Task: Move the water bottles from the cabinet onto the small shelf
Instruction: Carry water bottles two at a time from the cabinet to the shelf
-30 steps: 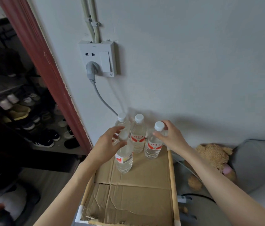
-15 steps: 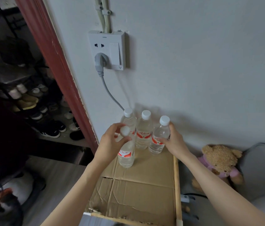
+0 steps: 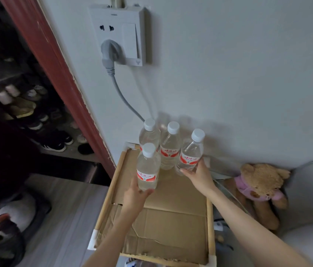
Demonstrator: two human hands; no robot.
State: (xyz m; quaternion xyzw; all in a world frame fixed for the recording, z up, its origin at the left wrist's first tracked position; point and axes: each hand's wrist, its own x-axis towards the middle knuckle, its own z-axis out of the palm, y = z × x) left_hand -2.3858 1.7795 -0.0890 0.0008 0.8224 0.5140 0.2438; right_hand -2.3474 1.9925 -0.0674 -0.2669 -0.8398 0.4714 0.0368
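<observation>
Several clear water bottles with white caps and red labels stand at the far end of a small wooden shelf [image 3: 210, 218] lined with cardboard. My left hand [image 3: 135, 195] grips the bottom of the front bottle [image 3: 148, 170]. My right hand [image 3: 198, 176] holds the lower part of the right bottle [image 3: 191, 153], which leans slightly right. Two more bottles stand behind: the back left bottle [image 3: 150, 134] and the middle bottle [image 3: 170, 149], both against the wall.
A wall socket [image 3: 120, 35] with a grey plug and cable hangs above the bottles. A teddy bear [image 3: 261, 184] sits right of the shelf by a grey cushion. A red door frame [image 3: 55, 74] and a shoe rack [image 3: 26, 112] lie to the left.
Both hands slid down from the bottle tops to their lower parts. The camera moved closer and lower toward the shelf.
</observation>
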